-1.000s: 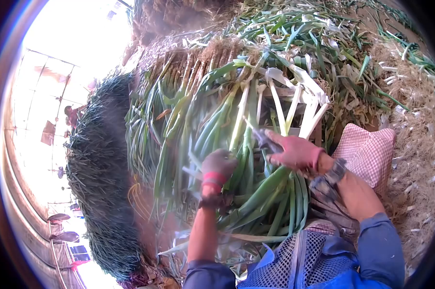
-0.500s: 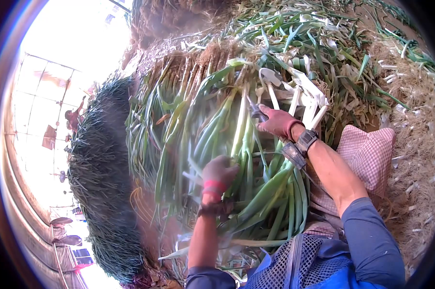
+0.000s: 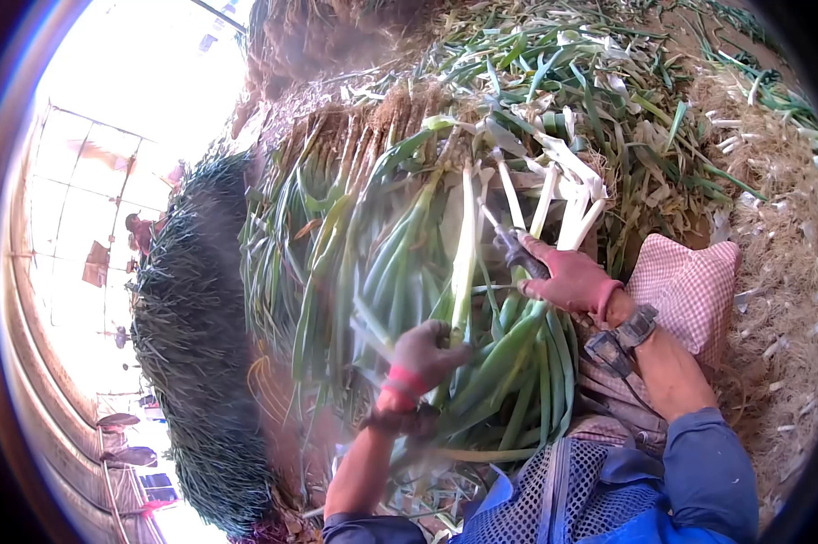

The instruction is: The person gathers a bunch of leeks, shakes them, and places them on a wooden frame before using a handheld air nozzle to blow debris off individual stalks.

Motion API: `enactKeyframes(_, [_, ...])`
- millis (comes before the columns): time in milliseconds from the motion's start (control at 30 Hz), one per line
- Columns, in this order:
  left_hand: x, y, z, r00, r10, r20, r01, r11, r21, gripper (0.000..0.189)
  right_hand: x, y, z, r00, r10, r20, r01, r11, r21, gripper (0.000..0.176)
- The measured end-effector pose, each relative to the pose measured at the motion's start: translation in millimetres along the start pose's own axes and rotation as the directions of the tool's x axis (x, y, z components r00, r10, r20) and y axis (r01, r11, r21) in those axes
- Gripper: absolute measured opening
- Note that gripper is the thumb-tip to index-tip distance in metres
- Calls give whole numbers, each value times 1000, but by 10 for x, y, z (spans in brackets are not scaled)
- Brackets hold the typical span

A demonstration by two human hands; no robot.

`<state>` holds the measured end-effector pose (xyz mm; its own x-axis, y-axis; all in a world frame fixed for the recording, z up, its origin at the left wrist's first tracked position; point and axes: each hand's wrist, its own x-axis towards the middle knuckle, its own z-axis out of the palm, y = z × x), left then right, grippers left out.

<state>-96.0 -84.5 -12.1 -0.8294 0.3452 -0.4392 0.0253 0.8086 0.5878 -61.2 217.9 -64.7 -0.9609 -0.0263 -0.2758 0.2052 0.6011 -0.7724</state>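
Observation:
My left hand (image 3: 427, 356), in a grey glove with a red cuff, is closed around the green lower part of a long green onion (image 3: 464, 254). The white stem of that onion points away from me. To its right, my right hand (image 3: 567, 275), in a red glove, grips a dark-handled tool (image 3: 519, 255) whose thin tip points up and left near the stem. Several white stems with green leaves (image 3: 517, 363) lie just past and under my right hand. Untrimmed onions with brown roots (image 3: 359, 136) lie in a row to the left.
A tall stack of dark green onions (image 3: 196, 344) stands at the left. Loose leaves (image 3: 635, 136) pile up at the back right, and cut roots (image 3: 771, 299) cover the right side. A checked cushion (image 3: 685, 290) is beside my right arm. A person (image 3: 140, 233) is far left.
My left hand has moved down and right with the onion. My right hand and the tool have shifted down and right. The held onion's stem now shows whiter near its top.

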Motion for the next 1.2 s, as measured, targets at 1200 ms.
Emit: enactKeyframes(1200, [1603, -363, -364, 953, -15, -304, 149, 895, 421, 40, 371, -516, 215, 978, -36, 206, 39, 999, -13, 89])
